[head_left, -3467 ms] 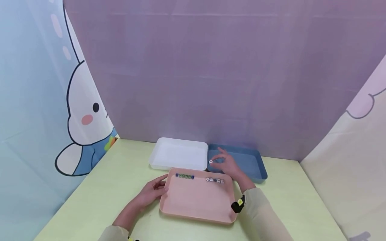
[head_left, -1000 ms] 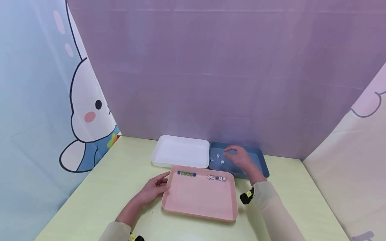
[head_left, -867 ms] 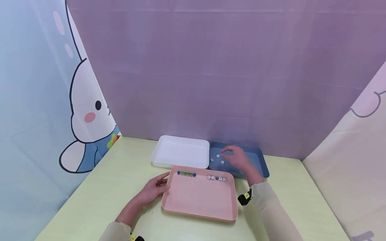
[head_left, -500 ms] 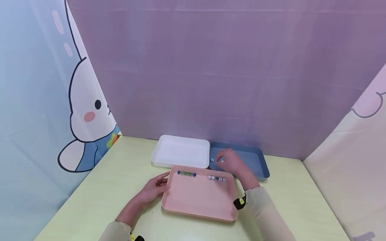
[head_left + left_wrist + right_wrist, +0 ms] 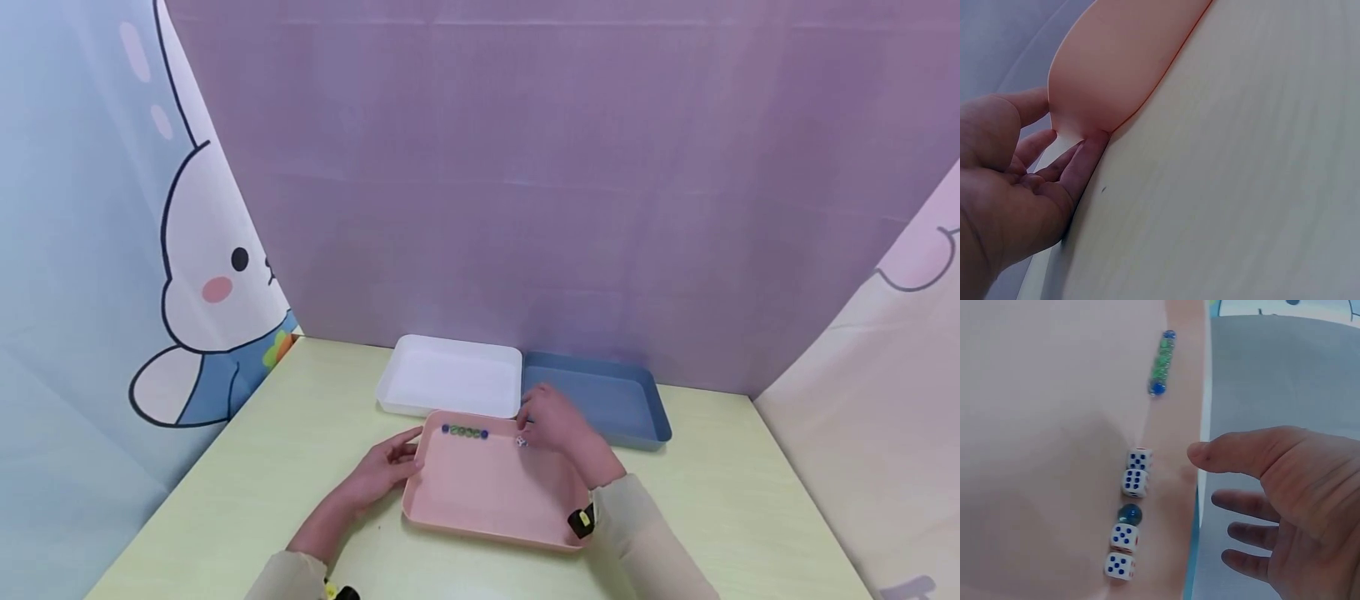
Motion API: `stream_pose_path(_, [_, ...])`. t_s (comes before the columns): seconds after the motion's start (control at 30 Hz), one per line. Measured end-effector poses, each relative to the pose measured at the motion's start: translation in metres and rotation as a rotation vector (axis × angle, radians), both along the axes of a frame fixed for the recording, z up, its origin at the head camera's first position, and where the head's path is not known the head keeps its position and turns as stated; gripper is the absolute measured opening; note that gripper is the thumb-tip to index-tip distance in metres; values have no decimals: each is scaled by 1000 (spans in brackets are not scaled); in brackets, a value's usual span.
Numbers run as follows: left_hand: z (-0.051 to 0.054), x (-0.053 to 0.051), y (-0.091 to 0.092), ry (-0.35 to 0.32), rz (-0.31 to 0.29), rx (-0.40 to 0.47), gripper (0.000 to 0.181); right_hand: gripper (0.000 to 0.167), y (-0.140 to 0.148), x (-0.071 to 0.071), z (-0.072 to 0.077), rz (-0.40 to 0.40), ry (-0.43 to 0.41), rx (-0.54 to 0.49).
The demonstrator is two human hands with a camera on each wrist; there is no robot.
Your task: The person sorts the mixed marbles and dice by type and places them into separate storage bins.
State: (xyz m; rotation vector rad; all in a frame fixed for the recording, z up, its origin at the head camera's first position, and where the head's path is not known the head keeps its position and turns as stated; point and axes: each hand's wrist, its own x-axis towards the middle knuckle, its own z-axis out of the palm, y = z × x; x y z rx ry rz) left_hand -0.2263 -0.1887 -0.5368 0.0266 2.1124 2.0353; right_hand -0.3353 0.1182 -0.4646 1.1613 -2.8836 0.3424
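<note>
My left hand (image 5: 382, 471) grips the left side wall of a pink tray (image 5: 487, 500); in the left wrist view the thumb reaches over the rim and other fingers touch the outside wall low down. My right hand (image 5: 555, 421) is above that tray's far right edge, nothing visible at its fingers. The right wrist view has its thumb stretched out, index finger not clearly seen. Below lies a row of white dice (image 5: 1124, 537) with a blue-green marble (image 5: 1130, 514) among them. Farther left stands a row of green and blue marbles (image 5: 465, 432).
Behind the pink tray are a white tray (image 5: 450, 379) and, to its right, a blue tray (image 5: 607, 396), whose near left part is covered by my right hand. A purple cloth (image 5: 480, 183) hangs behind the pale table (image 5: 300, 433).
Earlier my right hand pinched a die above the blue tray; later several dice lay there. It has since moved left and nearer, over the pink tray's far edge. My left hand stays put.
</note>
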Motion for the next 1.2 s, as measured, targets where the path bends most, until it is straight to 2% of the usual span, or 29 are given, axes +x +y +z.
stream_pose_path(0.13, [1, 0, 1, -2, 3, -10, 62, 7, -1, -1, -6, -8, 60, 45])
stream_pose_path(0.4, [3, 1, 3, -9, -7, 2, 63, 12, -1, 1, -19, -47, 122, 121])
stream_pose_path(0.53, [3, 1, 4, -9, -9, 4, 63, 17, -4, 4, -21, -58, 164, 171])
stream_pose_path(0.7, [1, 1, 4, -8, -6, 1, 63, 28, -7, 7, -19, -59, 182, 197])
stream_pose_path(0.87, [0, 1, 3, -4, 2, -9, 63, 26, -8, 9, -17, -41, 199, 198])
stream_pose_path(1.2, [-1, 2, 2, 0, 8, -14, 63, 25, -10, 9, -18, -36, 173, 213])
